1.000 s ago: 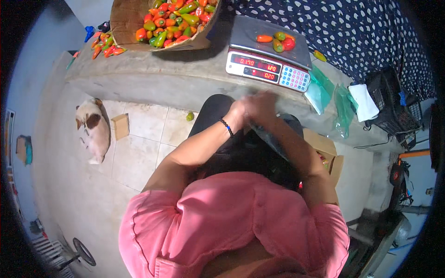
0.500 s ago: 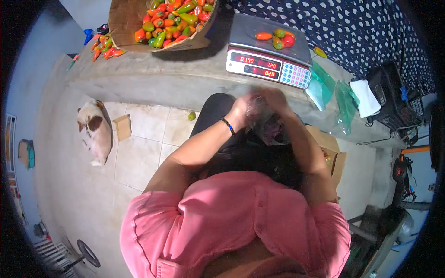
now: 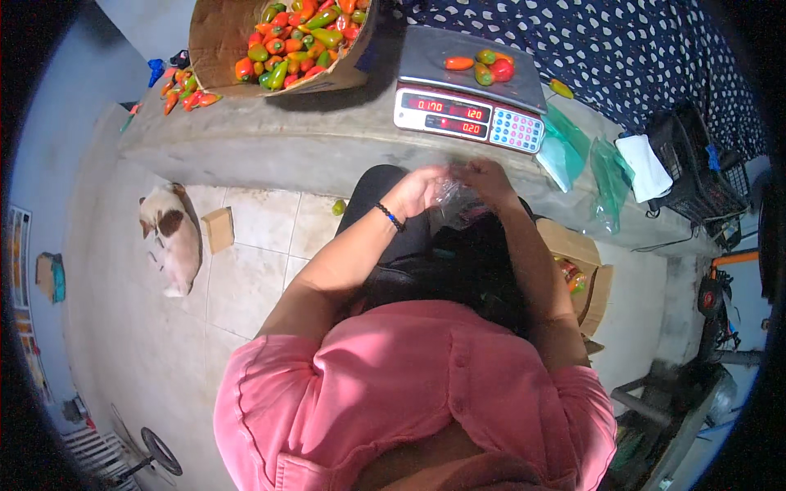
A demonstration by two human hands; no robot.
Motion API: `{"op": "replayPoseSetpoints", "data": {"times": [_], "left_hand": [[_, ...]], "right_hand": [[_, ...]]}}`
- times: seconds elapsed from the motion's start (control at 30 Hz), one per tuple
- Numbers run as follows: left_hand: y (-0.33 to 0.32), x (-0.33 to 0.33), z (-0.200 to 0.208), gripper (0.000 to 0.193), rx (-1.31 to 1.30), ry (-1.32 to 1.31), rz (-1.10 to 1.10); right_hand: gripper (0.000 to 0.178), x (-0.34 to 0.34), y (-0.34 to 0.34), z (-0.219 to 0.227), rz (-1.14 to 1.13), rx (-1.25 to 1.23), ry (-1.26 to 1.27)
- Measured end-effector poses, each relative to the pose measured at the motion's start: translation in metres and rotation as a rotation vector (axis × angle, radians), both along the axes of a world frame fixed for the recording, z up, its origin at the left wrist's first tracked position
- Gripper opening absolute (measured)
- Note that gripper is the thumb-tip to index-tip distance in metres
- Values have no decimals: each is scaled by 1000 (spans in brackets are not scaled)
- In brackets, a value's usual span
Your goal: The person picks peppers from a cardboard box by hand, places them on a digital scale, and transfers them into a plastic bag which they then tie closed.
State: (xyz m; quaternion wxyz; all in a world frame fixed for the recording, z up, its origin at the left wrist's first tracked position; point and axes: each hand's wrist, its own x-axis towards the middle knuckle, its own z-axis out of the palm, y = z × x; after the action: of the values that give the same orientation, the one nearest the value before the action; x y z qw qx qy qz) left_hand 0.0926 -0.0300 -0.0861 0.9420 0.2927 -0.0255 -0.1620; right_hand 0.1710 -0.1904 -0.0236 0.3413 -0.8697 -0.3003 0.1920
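Centre of the head view, just below the worktop edge: both hands pinch a clear bag between them. Left hand, black bracelet on the wrist, grips the bag's left side; right hand grips its top right. Fingers curled, hands nearly touching. Bag hangs crumpled over the person's dark lap. Upper centre: scale on the worktop with a few peppers on its pan. Upper left: cardboard box full of red, orange and green peppers, some loose ones beside it. Right of scale: green bags. Left, on the tiled floor: dog lying down, small box nearby.
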Motion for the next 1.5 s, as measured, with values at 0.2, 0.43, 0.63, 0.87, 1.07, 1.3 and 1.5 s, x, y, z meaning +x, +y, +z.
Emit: {"op": "replayPoseSetpoints", "data": {"times": [0.2,0.43,0.63,0.87,1.07,1.3,1.5], "left_hand": [[0,0,8,17,126,101,40],[-1,2,-3,12,89,105,-97],[9,2,3,8,-146,113,-3],[-11,-6,21,6,50,133,-48],[-7,1,6,4,-17,98,67],[-1,8,-19,7,-140,129,77],[-5,9,16,17,-236,480,350]], "right_hand": [[23,-4,-6,8,16,139,-16],[29,-7,-5,-14,-24,5,-779],[43,-12,-5,-4,-148,93,-1096],[52,-20,-2,-17,-27,137,-1095],[47,-35,-3,-40,-204,363,-716],[21,-20,-3,-71,-218,358,-46],[15,-1,-29,-85,-429,799,579]]}}
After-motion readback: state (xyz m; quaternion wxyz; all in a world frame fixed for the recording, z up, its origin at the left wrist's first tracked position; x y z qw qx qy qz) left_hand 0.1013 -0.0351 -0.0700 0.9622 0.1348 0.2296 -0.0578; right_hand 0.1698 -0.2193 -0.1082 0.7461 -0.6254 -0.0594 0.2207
